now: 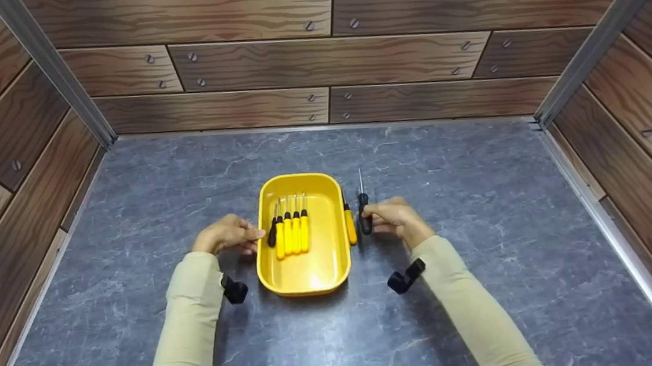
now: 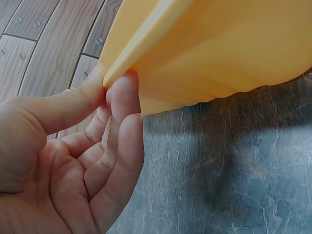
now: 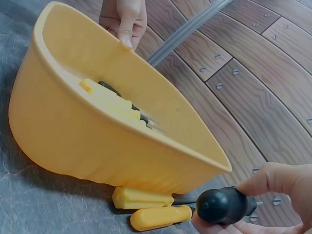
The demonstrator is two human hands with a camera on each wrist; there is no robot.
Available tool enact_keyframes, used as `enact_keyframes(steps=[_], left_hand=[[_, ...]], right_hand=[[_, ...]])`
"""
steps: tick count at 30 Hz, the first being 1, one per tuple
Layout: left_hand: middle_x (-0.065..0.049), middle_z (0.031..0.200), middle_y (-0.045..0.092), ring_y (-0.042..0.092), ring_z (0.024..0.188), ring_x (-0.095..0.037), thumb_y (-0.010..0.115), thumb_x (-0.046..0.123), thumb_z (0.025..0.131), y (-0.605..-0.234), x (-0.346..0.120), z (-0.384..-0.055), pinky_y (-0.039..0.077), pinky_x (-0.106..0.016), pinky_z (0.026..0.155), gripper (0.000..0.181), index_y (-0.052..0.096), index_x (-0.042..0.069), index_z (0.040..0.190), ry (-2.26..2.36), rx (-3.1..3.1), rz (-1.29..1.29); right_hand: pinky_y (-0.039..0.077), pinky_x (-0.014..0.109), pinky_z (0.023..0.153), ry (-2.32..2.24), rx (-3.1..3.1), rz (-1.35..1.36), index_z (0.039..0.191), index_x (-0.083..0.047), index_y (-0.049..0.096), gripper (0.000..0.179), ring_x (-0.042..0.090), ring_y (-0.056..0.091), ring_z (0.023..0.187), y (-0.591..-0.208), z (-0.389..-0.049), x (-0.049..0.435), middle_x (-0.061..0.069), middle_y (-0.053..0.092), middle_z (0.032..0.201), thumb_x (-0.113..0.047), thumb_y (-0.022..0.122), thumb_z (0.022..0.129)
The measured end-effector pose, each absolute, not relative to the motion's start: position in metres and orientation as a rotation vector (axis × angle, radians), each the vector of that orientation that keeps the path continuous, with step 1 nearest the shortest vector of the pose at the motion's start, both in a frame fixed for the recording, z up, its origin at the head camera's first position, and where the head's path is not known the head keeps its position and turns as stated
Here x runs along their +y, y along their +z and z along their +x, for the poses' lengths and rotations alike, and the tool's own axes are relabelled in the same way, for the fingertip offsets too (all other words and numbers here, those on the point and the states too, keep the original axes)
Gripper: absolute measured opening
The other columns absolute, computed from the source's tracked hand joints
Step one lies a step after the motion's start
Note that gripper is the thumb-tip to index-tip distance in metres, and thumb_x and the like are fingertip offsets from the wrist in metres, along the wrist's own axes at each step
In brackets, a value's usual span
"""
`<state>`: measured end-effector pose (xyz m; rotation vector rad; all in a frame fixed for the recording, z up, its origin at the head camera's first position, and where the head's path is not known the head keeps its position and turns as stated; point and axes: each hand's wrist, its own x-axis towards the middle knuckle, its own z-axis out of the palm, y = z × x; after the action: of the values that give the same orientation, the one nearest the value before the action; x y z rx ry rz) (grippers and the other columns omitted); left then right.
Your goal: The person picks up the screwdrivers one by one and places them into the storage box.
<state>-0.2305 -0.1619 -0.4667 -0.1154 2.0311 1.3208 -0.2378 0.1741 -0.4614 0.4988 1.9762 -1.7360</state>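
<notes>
A yellow plastic tray (image 1: 327, 223) with high sides stands on the grey tabletop. My left hand (image 1: 230, 235) pinches its left rim between thumb and forefinger, the thumb on the inner side. Several yellow-handled screwdrivers (image 1: 288, 235) lie side by side in the tray, with a black-handled one (image 1: 272, 234) at their left. To the right of the tray, my right hand (image 1: 394, 218) pinches a black screwdriver (image 1: 365, 209) by its handle, shaft pointing away from me. Two yellow-handled screwdrivers (image 3: 161, 217) lie on the tabletop along the tray's right wall, near the right fingertips.
Wood-patterned panels (image 1: 328, 60) wall in the grey marbled tabletop (image 1: 446, 162) at the back and both sides. Metal strips (image 1: 616, 241) run along its edges. Black wrist mounts (image 1: 406, 275) stick out from both sleeves towards the middle.
</notes>
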Motion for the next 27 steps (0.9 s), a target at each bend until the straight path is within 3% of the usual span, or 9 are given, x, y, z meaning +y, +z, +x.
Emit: enact_keyframes(steps=[12, 21, 27], left_hand=[[0.004, 0.063, 0.065, 0.063, 0.058, -0.004, 0.059, 0.015, 0.096, -0.468, -0.162, -0.231, 0.056, -0.016, 0.061, 0.026, 0.061, -0.008, 0.108, 1.322, 2.033, -0.133], [0.004, 0.063, 0.063, 0.062, 0.058, -0.004, 0.059, 0.016, 0.096, -0.468, -0.162, -0.23, 0.056, -0.016, 0.06, 0.022, 0.062, -0.005, 0.104, 1.31, 2.044, -0.126], [0.004, 0.063, 0.064, 0.062, 0.058, -0.004, 0.059, 0.016, 0.096, -0.468, -0.162, -0.23, 0.056, -0.016, 0.06, 0.021, 0.062, -0.004, 0.102, 1.324, 2.037, -0.124]], right_hand=[[0.056, 0.017, 0.056, -1.699, 2.013, 0.473, 0.092, -0.002, 0.063, 0.01, 0.003, 0.06, 0.055, -0.455, -0.235, 0.169, -0.006, 0.063, 0.061, -0.004, 0.062, 0.083], [0.058, 0.018, 0.057, -1.716, 2.005, 0.433, 0.085, -0.005, 0.058, 0.005, 0.004, 0.063, 0.057, -0.455, -0.235, 0.166, -0.005, 0.064, 0.062, -0.002, 0.06, 0.081], [0.058, 0.018, 0.058, -1.727, 1.989, 0.427, 0.093, -0.001, 0.059, 0.013, 0.003, 0.063, 0.056, -0.451, -0.234, 0.164, -0.005, 0.064, 0.061, -0.002, 0.06, 0.081]])
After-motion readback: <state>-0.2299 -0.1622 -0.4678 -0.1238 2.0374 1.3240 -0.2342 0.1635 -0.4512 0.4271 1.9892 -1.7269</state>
